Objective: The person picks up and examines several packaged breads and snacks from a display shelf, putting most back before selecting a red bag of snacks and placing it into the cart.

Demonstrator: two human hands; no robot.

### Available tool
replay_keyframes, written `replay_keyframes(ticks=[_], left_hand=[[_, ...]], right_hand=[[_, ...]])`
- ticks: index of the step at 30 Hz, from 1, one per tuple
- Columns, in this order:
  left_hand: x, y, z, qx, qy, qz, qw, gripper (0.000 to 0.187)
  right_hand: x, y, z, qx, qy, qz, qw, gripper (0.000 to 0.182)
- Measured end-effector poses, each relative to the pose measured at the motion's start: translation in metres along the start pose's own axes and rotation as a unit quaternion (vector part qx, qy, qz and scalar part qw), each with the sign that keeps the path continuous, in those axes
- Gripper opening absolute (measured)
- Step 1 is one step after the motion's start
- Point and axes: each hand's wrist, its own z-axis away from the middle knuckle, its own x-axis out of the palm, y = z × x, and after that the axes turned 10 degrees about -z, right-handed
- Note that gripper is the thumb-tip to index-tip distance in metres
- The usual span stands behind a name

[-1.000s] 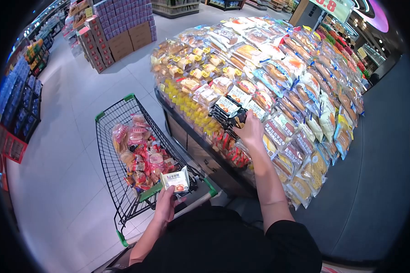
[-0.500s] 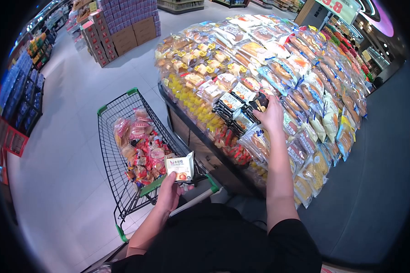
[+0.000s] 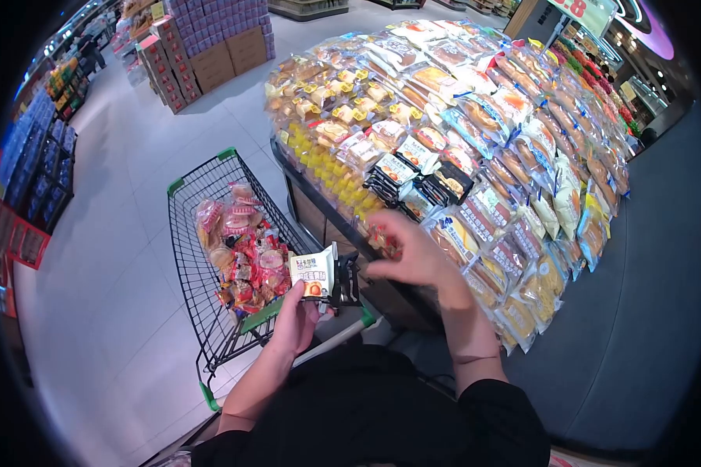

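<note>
My left hand (image 3: 294,321) grips a small stack of packaged snacks over the cart's handle end. Its front one is a white packet (image 3: 313,275) with printed lettering and a round orange picture; a black packet (image 3: 350,282) sticks out behind it. How many are in the stack is hidden. Just right of these packets, my right hand (image 3: 417,253) is slightly blurred, thumb and fingers apart with nothing between them. Beyond it on the display lie black packets (image 3: 449,184) and white-topped packets (image 3: 394,171) like those I hold.
A wire shopping cart (image 3: 181,233) with green corners holds red-wrapped snacks (image 3: 249,268) and clear packs. Bagged breads (image 3: 483,117) are heaped on the display, whose dark side (image 3: 327,222) borders the cart. Stacked cartons (image 3: 214,66) stand beyond; shelves (image 3: 47,167) line the left.
My right hand has moved from the black packets on the display down and left, near my left hand. A black packet now shows behind the white one in my left hand.
</note>
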Motion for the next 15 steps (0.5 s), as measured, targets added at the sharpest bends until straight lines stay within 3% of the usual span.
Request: replay_keyframes(ticks=[2, 5, 10, 12, 13, 15], left_hand=[[-0.002, 0.001, -0.003, -0.004, -0.016, -0.011, 1.0, 0.048], [0.006, 0.004, -0.007, -0.004, -0.019, -0.004, 1.0, 0.051], [0.011, 0.006, -0.01, 0.006, -0.036, 0.063, 0.997, 0.051], [0.013, 0.01, -0.011, 0.012, -0.069, 0.075, 0.995, 0.055], [0.013, 0.01, -0.01, 0.015, -0.077, 0.076, 0.994, 0.057], [0.016, 0.018, -0.006, 0.005, -0.088, 0.076, 0.993, 0.058]], right_hand=[[0.028, 0.006, 0.007, -0.148, -0.074, 0.04, 0.985, 0.076], [0.064, 0.018, 0.015, -0.084, -0.042, -0.006, 0.996, 0.085], [0.083, 0.016, 0.021, -0.074, 0.021, -0.008, 0.997, 0.085], [0.088, 0.017, 0.024, -0.056, 0.052, -0.195, 0.978, 0.082], [0.089, 0.028, 0.025, -0.056, 0.056, -0.193, 0.978, 0.082], [0.092, 0.051, 0.023, -0.018, 0.03, -0.449, 0.893, 0.075]])
